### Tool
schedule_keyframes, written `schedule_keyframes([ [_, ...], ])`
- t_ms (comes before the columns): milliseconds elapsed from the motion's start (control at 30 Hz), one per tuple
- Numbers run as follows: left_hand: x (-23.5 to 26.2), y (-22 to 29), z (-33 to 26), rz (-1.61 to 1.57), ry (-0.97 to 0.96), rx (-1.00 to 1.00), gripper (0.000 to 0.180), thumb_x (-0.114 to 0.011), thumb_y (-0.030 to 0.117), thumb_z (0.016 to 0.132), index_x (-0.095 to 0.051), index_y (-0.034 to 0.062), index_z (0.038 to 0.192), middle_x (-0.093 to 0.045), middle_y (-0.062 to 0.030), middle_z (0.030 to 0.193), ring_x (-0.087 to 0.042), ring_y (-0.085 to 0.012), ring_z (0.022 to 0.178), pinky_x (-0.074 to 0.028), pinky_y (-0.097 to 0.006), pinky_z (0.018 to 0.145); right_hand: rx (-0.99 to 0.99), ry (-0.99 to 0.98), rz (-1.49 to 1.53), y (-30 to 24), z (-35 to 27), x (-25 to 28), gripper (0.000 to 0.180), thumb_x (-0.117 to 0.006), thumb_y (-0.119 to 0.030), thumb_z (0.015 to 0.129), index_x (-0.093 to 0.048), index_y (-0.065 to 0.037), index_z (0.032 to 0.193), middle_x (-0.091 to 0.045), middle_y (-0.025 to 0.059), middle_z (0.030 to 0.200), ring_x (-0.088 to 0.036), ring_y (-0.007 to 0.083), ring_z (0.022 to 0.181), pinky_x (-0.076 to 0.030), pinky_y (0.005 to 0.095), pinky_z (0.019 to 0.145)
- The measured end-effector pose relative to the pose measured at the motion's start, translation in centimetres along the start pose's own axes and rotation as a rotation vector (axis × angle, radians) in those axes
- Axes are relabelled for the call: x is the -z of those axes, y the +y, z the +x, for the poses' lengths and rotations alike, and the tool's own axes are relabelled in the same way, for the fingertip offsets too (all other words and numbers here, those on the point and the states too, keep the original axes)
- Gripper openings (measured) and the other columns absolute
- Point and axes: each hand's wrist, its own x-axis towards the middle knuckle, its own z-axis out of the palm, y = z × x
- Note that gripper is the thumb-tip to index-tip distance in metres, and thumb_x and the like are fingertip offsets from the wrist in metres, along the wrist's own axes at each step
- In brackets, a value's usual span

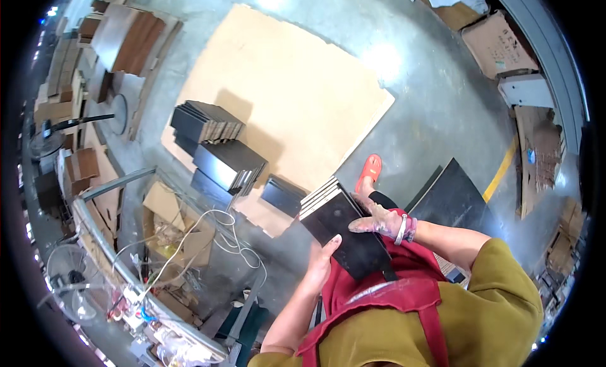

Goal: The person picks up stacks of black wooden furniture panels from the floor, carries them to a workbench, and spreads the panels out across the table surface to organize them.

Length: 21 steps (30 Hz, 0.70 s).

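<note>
In front of my red apron I hold a stack of black rectangular boards [344, 231] with pale layered edges at its far end. My left hand [322, 256] grips the left side, its thumb on the top face and the other fingers hidden underneath. On the right side is my right hand [379, 220], in a stained glove, its fingers pressed around the edge and onto the top. Beyond the held stack, on a cardboard sheet [297, 83], more black boards stand in a leaning row [205, 121], a larger pile [230, 162] and a smaller pile [284, 195].
A large dark panel [454, 200] lies to my right, near a foot in a red slipper [372, 168]. At left are a metal frame [120, 184] with a looping white cable [230, 234], an open carton [196, 250] and fans [72, 278]. Brown panels [136, 39] stand farther off.
</note>
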Motion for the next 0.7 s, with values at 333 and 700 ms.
schedule_keyframes([
  [333,-14.6,6.0,-3.0,0.007,-0.125,0.090,0.059,-0.066,0.023,0.080,-0.041,0.0052,0.130,-0.055,-0.0095,0.120,-0.054,-0.0214,0.109,-0.042,-0.034,0.096,0.272,0.032,0.342,-5.5,-13.7,1.1,0.070,-0.065,-0.025,0.084,-0.029,-0.004,0.139,-0.054,0.0129,0.120,-0.052,0.0206,0.112,-0.042,0.0348,0.097],
  [700,-31.2,8.0,-1.3,0.286,-0.370,-0.261,0.051,-0.061,0.021,0.084,-0.044,0.0025,0.128,-0.055,-0.0110,0.119,-0.053,-0.0227,0.110,-0.041,-0.036,0.097,0.858,0.257,-0.162,-11.9,-22.6,11.6,0.101,-0.075,-0.030,0.075,-0.009,-0.003,0.146,-0.033,0.0155,0.142,-0.035,0.0213,0.129,-0.027,0.0334,0.108],
])
